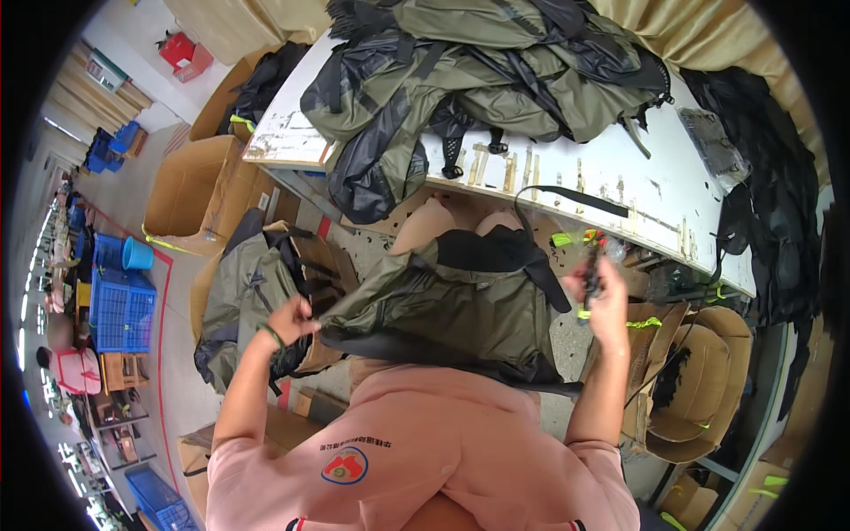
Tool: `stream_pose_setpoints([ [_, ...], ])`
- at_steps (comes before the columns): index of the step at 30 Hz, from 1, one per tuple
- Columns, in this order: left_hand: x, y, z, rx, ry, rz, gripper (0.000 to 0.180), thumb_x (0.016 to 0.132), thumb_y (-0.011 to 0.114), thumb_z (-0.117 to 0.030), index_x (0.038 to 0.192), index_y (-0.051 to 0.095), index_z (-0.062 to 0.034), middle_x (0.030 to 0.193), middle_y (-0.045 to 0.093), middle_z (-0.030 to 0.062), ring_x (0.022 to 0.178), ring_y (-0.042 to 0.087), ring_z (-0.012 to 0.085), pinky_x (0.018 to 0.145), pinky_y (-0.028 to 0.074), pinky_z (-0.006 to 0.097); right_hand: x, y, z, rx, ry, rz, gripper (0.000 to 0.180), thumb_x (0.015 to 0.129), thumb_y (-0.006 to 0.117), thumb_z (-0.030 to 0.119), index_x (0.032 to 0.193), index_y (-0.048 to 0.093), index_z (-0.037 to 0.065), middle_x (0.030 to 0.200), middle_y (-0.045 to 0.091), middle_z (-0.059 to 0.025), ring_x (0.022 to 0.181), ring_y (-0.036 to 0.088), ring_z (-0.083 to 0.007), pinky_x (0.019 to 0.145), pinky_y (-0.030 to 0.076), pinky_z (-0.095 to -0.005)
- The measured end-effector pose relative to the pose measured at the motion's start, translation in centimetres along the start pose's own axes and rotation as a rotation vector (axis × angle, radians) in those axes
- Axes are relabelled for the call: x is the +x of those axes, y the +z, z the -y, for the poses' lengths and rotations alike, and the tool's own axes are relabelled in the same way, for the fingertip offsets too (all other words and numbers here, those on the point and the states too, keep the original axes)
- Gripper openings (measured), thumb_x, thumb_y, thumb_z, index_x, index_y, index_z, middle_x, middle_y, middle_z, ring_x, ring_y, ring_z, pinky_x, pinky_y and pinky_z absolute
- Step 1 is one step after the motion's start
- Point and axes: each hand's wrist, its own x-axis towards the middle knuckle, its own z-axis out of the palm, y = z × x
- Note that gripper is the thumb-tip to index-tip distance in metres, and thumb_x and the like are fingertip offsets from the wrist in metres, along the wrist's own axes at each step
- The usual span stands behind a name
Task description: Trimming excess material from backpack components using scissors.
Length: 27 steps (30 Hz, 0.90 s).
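An olive-green and black fabric bag [460,310] lies across my lap, with its black panel toward the table. My left hand [292,320] pinches the bag's left corner between closed fingers. To the right of the bag, my right hand [606,296] is raised and wrapped round a slim dark tool [593,270]. Bright red-orange and yellow-green bits show by the tool's upper end; its exact kind I cannot make out. A black strap [571,196] curves up from the bag and rests on the table's front edge.
Several olive and black bags [496,80] are heaped on the worn white table [660,190]. Another bag [248,305] leans over a carton at my left. Cardboard boxes [190,199] stand left, and another open box [704,380] stands right. Black straps [761,177] hang at the far right.
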Motion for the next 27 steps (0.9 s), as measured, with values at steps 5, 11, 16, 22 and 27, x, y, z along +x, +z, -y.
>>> stream_pose_setpoints([
  [5, 1.6, 3.6, -14.8, 0.318, 0.816, -0.251, 0.064, 0.069, 0.079, -0.032, 0.119, 0.050, -0.0047, 0.122, 0.049, 0.0194, 0.117, 0.046, 0.0377, 0.099, 0.038, 0.042, 0.0, 4.6, -4.8, -0.221, 0.042, 0.116, 0.032, 0.071, 0.074, -0.007, 0.098, 0.057, -0.001, 0.077, 0.059, -0.0032, 0.067, 0.052, -0.0091, 0.067, 0.050, -0.0263],
  [11, 9.9, 10.7, -19.1, 0.521, 0.849, -0.121, 0.044, 0.080, 0.069, -0.028, 0.116, 0.056, -0.0063, 0.112, 0.057, 0.0150, 0.111, 0.053, 0.0335, 0.096, 0.041, 0.040, 0.8, 6.4, -12.1, 0.121, 0.274, -0.018, 0.031, 0.071, 0.064, -0.014, 0.096, 0.052, -0.001, 0.083, 0.058, -0.0044, 0.072, 0.053, -0.0094, 0.066, 0.052, -0.0291],
  [16, 12.9, 7.8, -16.5, -0.724, 0.271, 0.271, 0.030, 0.091, 0.058, -0.026, 0.104, 0.063, -0.0003, 0.098, 0.067, 0.0083, 0.097, 0.063, 0.0235, 0.088, 0.049, 0.035, 0.3, 3.6, -12.3, 0.141, 0.355, 0.036, 0.027, 0.074, 0.057, -0.017, 0.095, 0.053, 0.000, 0.087, 0.058, -0.0017, 0.076, 0.056, -0.0104, 0.071, 0.048, -0.0256],
  [22, 9.0, -1.5, -16.4, -0.857, 0.053, 0.265, 0.027, 0.093, 0.058, -0.027, 0.101, 0.063, -0.0026, 0.088, 0.068, 0.0050, 0.082, 0.063, 0.0122, 0.079, 0.049, 0.027, 0.5, -4.3, -2.4, 0.100, 0.248, 0.177, 0.020, 0.076, 0.073, 0.001, 0.084, 0.056, 0.007, 0.075, 0.054, 0.0057, 0.067, 0.049, -0.0045, 0.061, 0.040, -0.0203],
  [27, 12.3, 0.9, -14.9, -0.197, 0.529, -0.349, 0.019, 0.085, 0.067, -0.019, 0.084, 0.057, -0.0031, 0.083, 0.060, 0.0022, 0.073, 0.053, 0.0094, 0.072, 0.044, 0.026, 4.8, -3.6, -5.0, -0.446, 0.131, -0.315, 0.013, 0.077, 0.062, -0.006, 0.084, 0.055, 0.002, 0.075, 0.059, -0.0010, 0.068, 0.051, -0.0073, 0.064, 0.043, -0.0233],
])
